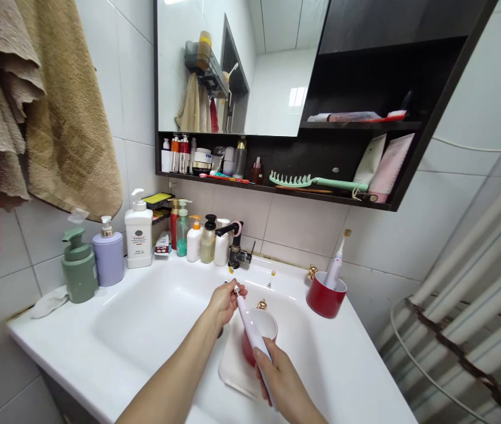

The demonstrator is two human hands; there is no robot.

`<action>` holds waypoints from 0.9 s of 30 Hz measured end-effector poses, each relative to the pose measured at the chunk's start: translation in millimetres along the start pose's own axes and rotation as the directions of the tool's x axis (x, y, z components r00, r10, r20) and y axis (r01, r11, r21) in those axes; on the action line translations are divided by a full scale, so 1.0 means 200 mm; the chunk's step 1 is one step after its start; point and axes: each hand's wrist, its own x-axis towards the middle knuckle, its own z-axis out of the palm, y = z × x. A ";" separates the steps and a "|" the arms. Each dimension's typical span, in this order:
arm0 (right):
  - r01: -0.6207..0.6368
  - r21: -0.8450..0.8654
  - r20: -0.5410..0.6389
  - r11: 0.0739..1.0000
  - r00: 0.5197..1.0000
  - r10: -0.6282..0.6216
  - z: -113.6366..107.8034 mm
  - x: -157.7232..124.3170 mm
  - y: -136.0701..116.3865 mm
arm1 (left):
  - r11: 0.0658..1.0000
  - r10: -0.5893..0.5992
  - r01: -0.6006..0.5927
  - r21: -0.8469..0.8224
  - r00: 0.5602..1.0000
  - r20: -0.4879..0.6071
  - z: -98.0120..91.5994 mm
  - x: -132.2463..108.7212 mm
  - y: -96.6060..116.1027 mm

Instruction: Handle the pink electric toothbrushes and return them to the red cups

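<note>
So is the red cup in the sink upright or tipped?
Upright: the cup has its open mouth facing up, behind the pale handle in your right hand.

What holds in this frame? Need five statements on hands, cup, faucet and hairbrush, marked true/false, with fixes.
1. The right hand grips the electric toothbrush handle. True.
2. The left hand is on the faucet. False: the left hand is at the handle's upper tip.
3. The faucet is white. False: the faucet is dark.
4. The red cup on the counter holds another toothbrush. True.
5. The green hairbrush lies on the cabinet's bottom shelf. True.
</note>
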 end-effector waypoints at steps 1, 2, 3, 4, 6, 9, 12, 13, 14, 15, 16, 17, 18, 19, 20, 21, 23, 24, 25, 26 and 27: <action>-0.008 0.023 0.010 1.000 1.000 0.008 0.00 0.00 0.00 | 1.000 0.011 -0.011 -0.006 1.000 0.010 0.00 0.00 0.00; -0.020 0.043 0.023 0.999 1.000 0.019 0.00 0.00 0.00 | 1.000 0.020 -0.019 -0.012 1.000 0.017 0.00 0.00 0.00; -0.032 0.060 0.034 0.998 0.999 0.030 0.00 0.00 0.00 | 1.000 0.026 -0.025 -0.017 0.999 0.020 0.00 0.00 0.00; -0.047 0.074 0.043 0.996 0.998 0.044 0.00 0.01 0.00 | 0.999 0.028 -0.028 -0.020 0.999 0.021 0.00 0.00 0.00; -0.067 0.093 0.051 0.993 0.997 0.063 0.00 0.01 0.01 | 0.999 0.031 -0.030 -0.030 0.999 0.024 0.00 0.00 -0.01; -0.079 0.085 0.037 0.993 0.996 0.076 0.00 0.01 0.01 | 0.998 0.045 -0.044 -0.039 0.998 0.048 0.00 0.00 -0.01; -0.080 0.030 -0.015 0.996 0.997 0.080 -0.01 0.01 0.01 | 0.998 0.057 -0.056 -0.007 0.996 0.072 0.01 -0.01 -0.01; -0.070 0.012 -0.039 0.997 0.997 0.070 -0.01 0.01 0.01 | 0.998 0.057 -0.057 0.009 0.995 0.081 0.01 -0.01 -0.02; -0.057 0.000 -0.062 0.998 0.996 0.056 -0.01 0.01 0.01 | 0.998 0.056 -0.058 0.023 0.994 0.091 0.01 -0.02 -0.02; -0.042 -0.004 -0.079 0.999 0.996 0.041 -0.01 0.01 0.01 | 0.998 0.056 -0.059 0.033 0.993 0.102 0.01 -0.02 -0.02; -0.037 -0.001 -0.087 0.999 0.996 0.036 -0.01 0.01 0.01 | 0.997 0.056 -0.061 0.041 0.992 0.112 0.01 -0.02 -0.02; -0.045 0.007 -0.084 0.999 0.995 0.045 -0.01 0.01 0.01 | 0.997 0.056 -0.062 0.045 0.991 0.120 0.01 -0.02 -0.02; -0.062 0.018 -0.071 0.998 0.995 0.063 -0.01 0.01 0.00 | 0.997 0.055 -0.062 0.048 0.991 0.124 0.01 -0.02 -0.02; -0.077 0.028 -0.059 0.997 0.995 0.078 -0.01 0.01 0.00 | 0.997 0.054 -0.060 0.048 0.990 0.127 0.02 -0.02 -0.02; -0.081 0.031 -0.053 0.996 0.995 0.082 -0.01 0.01 -0.01 | 0.997 0.053 -0.060 0.047 0.990 0.129 0.02 -0.03 -0.02; -0.076 0.031 -0.053 0.997 0.996 0.078 -0.02 0.01 -0.01 | 0.997 0.052 -0.058 0.046 0.990 0.131 0.02 -0.03 -0.03; -0.052 0.034 -0.064 0.998 0.996 0.055 -0.02 0.00 -0.02 | 0.997 0.051 -0.057 0.044 0.990 0.132 0.03 -0.03 -0.03; -0.047 0.048 -0.059 0.998 0.997 0.050 -0.02 0.00 -0.02 | 0.997 0.050 -0.056 0.043 0.990 0.132 0.03 -0.04 -0.03; -0.052 0.076 -0.038 0.996 0.998 0.055 -0.02 0.00 -0.03 | 0.998 0.047 -0.053 0.041 0.990 0.134 0.03 -0.04 -0.03; -0.059 0.117 -0.003 0.991 0.998 0.060 -0.02 -0.01 -0.03 | 0.998 0.041 -0.046 0.036 0.990 0.136 0.03 -0.04 -0.03; -0.064 0.165 0.034 0.984 0.998 0.059 -0.02 -0.01 -0.03 | 0.999 0.038 -0.042 0.026 0.990 0.139 0.03 -0.04 -0.04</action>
